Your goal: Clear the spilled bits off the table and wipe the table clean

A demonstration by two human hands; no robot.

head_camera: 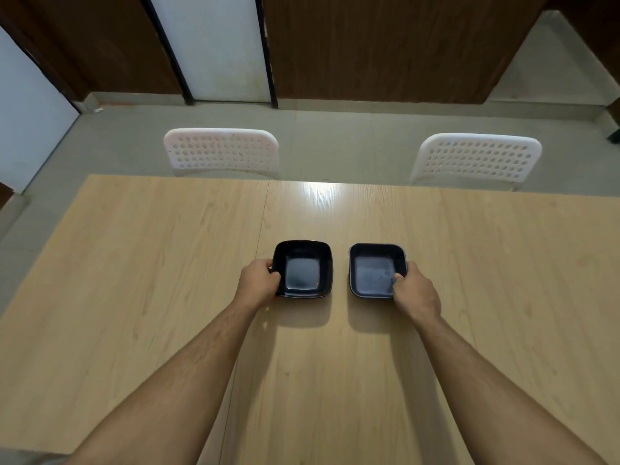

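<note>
I have 2 square black bowls on the wooden table (151, 263), side by side and a little apart, near the middle of the top. My left hand (258, 280) grips the left bowl (303, 269) at its outer left rim, fingers curled round the edge; my right hand (416, 290) pinches the right bowl (375, 270) at its near right corner, with a fingertip hooked over the rim into the dish. Both bowls look empty, and I can see no spilled bits or cloth anywhere on the table from here, so I judge the real clearing is either not begun or lies outside this view. The risk I see is tipping: each grip sits on 1 edge only, so lifting fast could tilt a bowl and let it slip, or knock the 2 rims together since they sit close. The right bowl's floor looks faintly smeared, which could make that hold slick. Both my forearms reach straight forward, bare, roughly parallel, wrists low over the wood. 2 white perforated chairs (221, 151) stand beyond the far edge.
</note>
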